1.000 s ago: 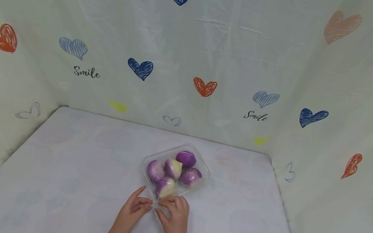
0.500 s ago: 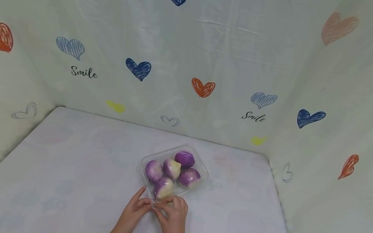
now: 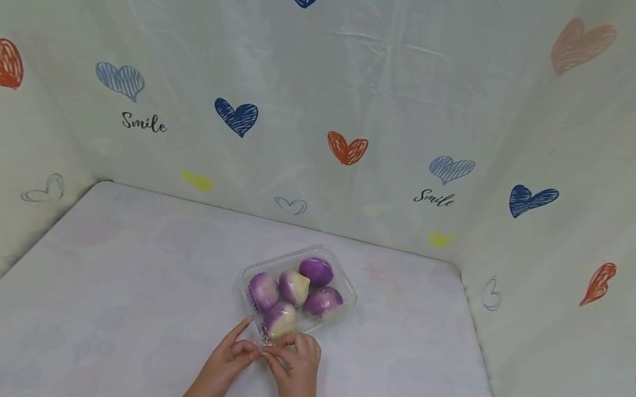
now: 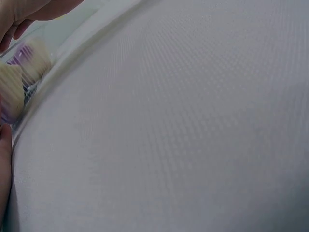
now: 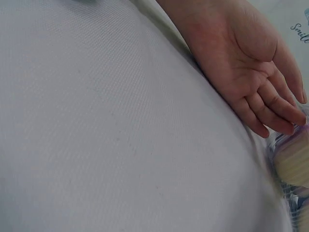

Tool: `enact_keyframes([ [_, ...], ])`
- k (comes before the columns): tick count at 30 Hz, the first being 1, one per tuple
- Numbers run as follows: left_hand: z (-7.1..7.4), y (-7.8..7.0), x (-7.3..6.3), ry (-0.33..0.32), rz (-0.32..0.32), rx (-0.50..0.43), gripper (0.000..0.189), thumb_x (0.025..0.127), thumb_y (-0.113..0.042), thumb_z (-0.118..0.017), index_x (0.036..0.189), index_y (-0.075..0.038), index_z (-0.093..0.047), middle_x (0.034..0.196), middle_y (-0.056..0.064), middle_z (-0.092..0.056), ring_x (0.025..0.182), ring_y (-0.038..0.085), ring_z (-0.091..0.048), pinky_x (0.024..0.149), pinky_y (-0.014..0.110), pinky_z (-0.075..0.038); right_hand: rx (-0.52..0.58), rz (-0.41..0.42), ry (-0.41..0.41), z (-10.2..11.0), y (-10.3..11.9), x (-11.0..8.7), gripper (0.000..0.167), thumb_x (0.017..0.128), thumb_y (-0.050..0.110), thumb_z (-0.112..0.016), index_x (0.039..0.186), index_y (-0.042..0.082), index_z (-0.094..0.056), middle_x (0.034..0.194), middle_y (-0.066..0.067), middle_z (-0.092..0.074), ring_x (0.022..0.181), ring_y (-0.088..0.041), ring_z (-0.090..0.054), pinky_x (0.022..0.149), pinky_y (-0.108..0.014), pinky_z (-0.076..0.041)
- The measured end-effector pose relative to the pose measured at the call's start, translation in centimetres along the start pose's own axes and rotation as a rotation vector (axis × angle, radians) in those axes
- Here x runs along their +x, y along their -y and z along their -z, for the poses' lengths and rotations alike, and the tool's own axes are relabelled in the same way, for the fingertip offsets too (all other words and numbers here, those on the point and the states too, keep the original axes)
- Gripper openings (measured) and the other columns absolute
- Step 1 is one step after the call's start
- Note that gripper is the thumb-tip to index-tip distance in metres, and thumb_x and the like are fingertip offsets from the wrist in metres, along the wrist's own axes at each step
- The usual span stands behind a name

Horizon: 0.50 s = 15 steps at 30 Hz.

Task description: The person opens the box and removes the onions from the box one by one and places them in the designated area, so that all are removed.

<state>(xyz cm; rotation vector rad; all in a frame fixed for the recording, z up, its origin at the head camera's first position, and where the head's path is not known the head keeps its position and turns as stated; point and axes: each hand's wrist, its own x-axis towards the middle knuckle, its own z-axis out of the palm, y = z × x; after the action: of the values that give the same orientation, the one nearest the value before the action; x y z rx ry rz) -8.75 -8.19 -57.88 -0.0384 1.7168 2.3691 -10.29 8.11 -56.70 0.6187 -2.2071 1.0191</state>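
Note:
Near the far middle of the table lies a clear plastic clamshell box (image 3: 262, 267) with several purple-and-cream onions (image 3: 294, 288) in it, one corner pointing toward me. At that near corner my left hand (image 3: 225, 360) pinches the edge between thumb and bent fingers, its index finger raised along the side. My right hand (image 3: 294, 368) pinches the same corner from the right, its fingertips close to the left ones. Fingers hide the corner itself. The left wrist view catches onions (image 4: 36, 60) through the ribbed plastic; an onion (image 5: 294, 162) also shows in the right wrist view.
A white cloth (image 3: 147, 296) covers the table, whose back edge meets a pale curtain (image 3: 413, 94) printed with hearts and "Smile". The curtain also runs along the left and right sides.
Both hands have drawn slightly closer together at the box's near corner, fingertips nearly meeting. The box and onions stay in place; the head view has shifted a little.

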Motion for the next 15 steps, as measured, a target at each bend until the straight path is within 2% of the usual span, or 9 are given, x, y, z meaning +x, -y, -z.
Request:
enact_keyframes([
  [4, 0.11, 0.15, -0.01, 0.017, -0.022, -0.015, 0.076, 0.094, 0.002, -0.058, 0.153, 0.002, -0.011, 0.094, -0.004, -0.066, 0.095, 0.01, -0.062, 0.092, 0.02, -0.045, 0.039, 0.004, 0.0, -0.1, -0.28, 0.11, 0.011, 0.065, 0.02, -0.084, 0.073, 0.018, -0.077, 0.083, 0.011, -0.057, 0.086, -0.011, -0.051, 0.085, -0.031, -0.035],
  [9, -0.06, 0.23, 0.08, -0.005, -0.013, -0.041, 0.077, 0.093, 0.002, -0.06, 0.154, 0.0, -0.013, 0.096, -0.005, -0.068, 0.095, 0.01, -0.063, 0.092, 0.02, -0.045, 0.098, 0.002, 0.023, -0.09, -0.38, 0.45, 0.011, 0.065, 0.014, -0.085, 0.073, 0.015, -0.077, 0.08, 0.011, -0.058, 0.082, -0.01, -0.051, 0.084, -0.029, -0.038],
  [15, -0.41, 0.25, 0.23, -0.021, -0.021, -0.063, 0.075, 0.093, 0.004, -0.059, 0.152, 0.0, -0.012, 0.096, -0.005, -0.069, 0.094, 0.01, -0.064, 0.092, 0.021, -0.047, 0.157, -0.029, 0.029, 0.06, -0.17, 0.66, 0.012, 0.066, 0.008, -0.085, 0.074, 0.012, -0.077, 0.079, 0.01, -0.059, 0.079, -0.01, -0.053, 0.076, -0.021, -0.041],
])
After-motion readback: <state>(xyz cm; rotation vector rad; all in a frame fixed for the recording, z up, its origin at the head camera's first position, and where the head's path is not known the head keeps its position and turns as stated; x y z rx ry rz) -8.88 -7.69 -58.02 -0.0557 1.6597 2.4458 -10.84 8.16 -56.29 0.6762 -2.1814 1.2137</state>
